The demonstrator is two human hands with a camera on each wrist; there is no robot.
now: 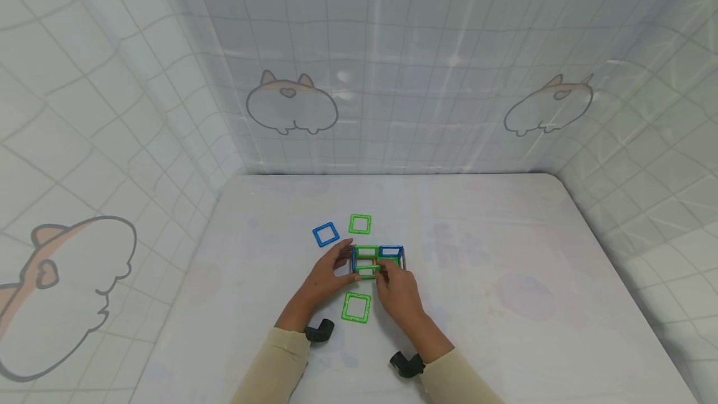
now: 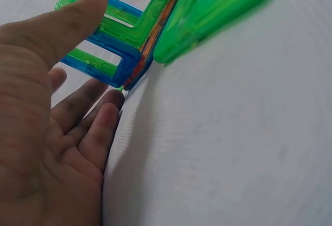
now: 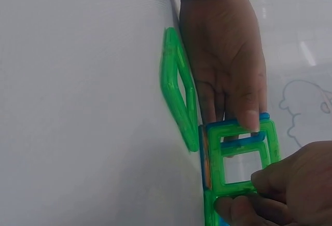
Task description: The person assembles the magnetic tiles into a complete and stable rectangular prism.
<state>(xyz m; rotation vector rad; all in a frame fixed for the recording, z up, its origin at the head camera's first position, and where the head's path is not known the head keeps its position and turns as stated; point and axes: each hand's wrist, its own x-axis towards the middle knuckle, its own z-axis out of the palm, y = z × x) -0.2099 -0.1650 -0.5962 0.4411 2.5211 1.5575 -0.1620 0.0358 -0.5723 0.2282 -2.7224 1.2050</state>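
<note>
A small box-like frame of green and blue magnetic square tiles (image 1: 391, 247) stands on the table in the head view. My left hand (image 1: 322, 276) grips its left side, the thumb at the front and fingers behind. Over the front, my right hand (image 1: 401, 295) pinches a green square tile (image 3: 216, 158) between thumb and fingers. The left wrist view has the left thumb on green tile, beside a blue tile (image 2: 127, 69). An orange tile edge (image 3: 206, 158) shows low on the frame. Part of the frame is hidden behind the right fingers.
One loose green square tile (image 1: 356, 320) lies in front of the frame, between the forearms. Behind lie another green square tile (image 1: 367, 223) and a blue one (image 1: 316, 239). The white table (image 1: 477, 223) is bordered by patterned curtain walls (image 1: 404, 80).
</note>
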